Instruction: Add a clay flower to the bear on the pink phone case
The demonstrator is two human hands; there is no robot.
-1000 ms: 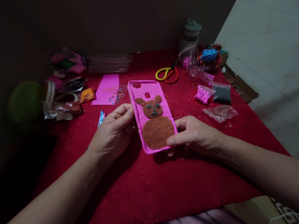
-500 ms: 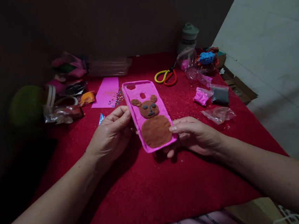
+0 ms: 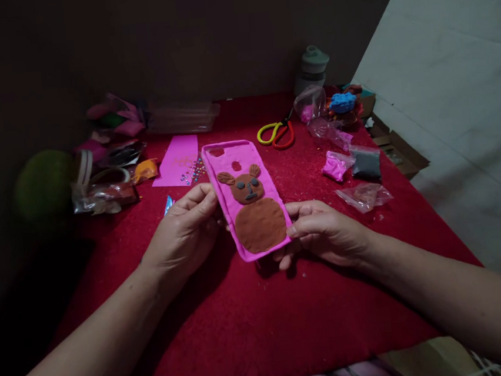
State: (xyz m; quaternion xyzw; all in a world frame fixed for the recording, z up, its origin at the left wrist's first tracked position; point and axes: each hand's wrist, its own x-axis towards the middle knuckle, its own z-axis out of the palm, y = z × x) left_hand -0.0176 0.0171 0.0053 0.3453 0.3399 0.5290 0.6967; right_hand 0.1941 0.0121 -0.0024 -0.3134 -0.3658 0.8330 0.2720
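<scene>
A phone case (image 3: 263, 184) covered in pink clay is held tilted above the red cloth. On it sits a brown clay bear (image 3: 260, 225) with a round body, a head, two ridged ears and dark grey eyes, nose and mouth. My left hand (image 3: 187, 223) is closed on the case's left edge, thumb in front and some fingertips hidden behind. My right hand (image 3: 325, 228) grips the lower right edge, its thumb by the bear's body and its other fingers behind and under the case. Two openings show near the case's top.
Beyond the case lie red-and-yellow-handled scissors (image 3: 276, 135) and a pink sheet (image 3: 179, 159) with scattered gems (image 3: 193, 171). Bagged pink clay (image 3: 337, 166), bagged dark clay (image 3: 365, 162) and blue clay (image 3: 342, 103) are at the right. A bottle (image 3: 312, 67) stands behind; more packets (image 3: 109, 193) lie left.
The whole view has shifted slightly, so the scene sits a little lower. My right thumb has slid off the bear's body toward the case's edge; both hands keep their hold.
</scene>
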